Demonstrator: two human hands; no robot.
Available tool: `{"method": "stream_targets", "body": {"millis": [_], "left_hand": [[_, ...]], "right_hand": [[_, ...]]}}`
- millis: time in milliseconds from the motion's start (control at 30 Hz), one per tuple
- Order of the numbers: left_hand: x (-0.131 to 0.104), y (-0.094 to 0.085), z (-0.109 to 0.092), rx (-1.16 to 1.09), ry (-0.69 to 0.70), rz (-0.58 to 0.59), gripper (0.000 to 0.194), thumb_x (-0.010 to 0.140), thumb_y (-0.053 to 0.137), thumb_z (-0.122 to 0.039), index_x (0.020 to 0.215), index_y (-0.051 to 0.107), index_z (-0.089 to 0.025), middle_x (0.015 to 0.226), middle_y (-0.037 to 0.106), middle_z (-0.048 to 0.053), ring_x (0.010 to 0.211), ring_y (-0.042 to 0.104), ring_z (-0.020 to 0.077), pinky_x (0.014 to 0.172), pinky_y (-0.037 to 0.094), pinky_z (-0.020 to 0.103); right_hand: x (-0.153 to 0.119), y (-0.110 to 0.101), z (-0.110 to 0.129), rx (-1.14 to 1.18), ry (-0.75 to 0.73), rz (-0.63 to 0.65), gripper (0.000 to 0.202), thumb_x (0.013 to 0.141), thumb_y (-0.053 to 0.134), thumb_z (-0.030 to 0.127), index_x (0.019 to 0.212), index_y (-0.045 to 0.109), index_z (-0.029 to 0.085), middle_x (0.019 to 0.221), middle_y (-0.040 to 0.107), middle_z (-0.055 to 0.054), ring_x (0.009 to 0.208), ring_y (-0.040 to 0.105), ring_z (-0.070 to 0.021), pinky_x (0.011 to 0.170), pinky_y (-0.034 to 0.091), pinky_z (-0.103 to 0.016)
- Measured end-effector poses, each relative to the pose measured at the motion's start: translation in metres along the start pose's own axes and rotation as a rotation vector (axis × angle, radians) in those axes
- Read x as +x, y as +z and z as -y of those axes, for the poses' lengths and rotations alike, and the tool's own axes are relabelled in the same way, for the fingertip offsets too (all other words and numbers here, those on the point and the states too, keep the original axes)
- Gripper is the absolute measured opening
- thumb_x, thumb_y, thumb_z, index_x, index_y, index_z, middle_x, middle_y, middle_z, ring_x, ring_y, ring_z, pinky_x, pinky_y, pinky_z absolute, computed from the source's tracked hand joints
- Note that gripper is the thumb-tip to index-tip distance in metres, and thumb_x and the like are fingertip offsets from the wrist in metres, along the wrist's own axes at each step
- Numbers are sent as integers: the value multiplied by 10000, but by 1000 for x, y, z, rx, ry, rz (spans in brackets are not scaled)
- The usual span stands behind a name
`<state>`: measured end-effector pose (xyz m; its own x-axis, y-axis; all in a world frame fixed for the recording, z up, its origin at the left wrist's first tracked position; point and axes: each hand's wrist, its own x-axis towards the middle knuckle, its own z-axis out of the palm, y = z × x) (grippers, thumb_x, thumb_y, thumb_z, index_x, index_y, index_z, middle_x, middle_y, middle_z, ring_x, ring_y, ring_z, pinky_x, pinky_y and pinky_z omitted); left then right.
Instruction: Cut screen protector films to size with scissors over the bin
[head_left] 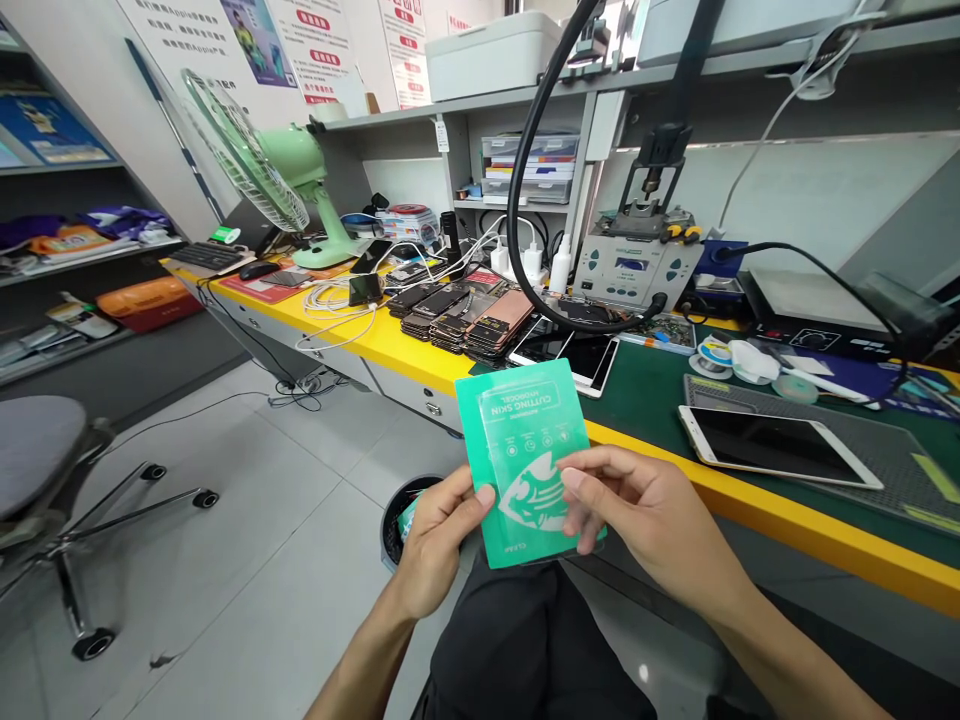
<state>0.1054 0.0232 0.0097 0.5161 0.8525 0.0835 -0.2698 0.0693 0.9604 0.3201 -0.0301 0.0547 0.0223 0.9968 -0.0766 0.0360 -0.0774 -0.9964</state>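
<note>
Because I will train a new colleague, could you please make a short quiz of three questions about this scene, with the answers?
1. As pictured, where does the left hand grip the green CUTTING SKIN packet? A) top edge B) left edge C) right edge
2. True or false: the green desk fan stands on the yellow-edged workbench.
3. Fill in: the white-framed tablet at the far right lies with its screen facing ____.

Key: 1. B; 2. True; 3. up
</note>
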Motion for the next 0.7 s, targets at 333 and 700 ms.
{"method": "stream_targets", "body": {"millis": [333, 700], "left_hand": [[0, -1, 2, 11, 36, 25, 330, 1003, 544, -295, 1294, 687, -236, 1202, 714, 70, 1104, 622, 274, 937, 471, 364], [2, -2, 4, 11, 50, 44, 336, 1006, 539, -287, 1308, 679, -242, 1252, 701, 71, 1135, 616, 280, 943, 468, 363]], "right_hand": [[1, 2, 0, -39, -6, -35, 318, 903, 694, 460, 991, 701, 155, 661, 718, -29, 530, 665, -155, 539, 568, -252], [-1, 3, -2, -48, -15, -69, 318, 900, 695, 460, 985, 711, 154, 659, 724, -31, 528, 664, -144, 535, 571, -236]]}}
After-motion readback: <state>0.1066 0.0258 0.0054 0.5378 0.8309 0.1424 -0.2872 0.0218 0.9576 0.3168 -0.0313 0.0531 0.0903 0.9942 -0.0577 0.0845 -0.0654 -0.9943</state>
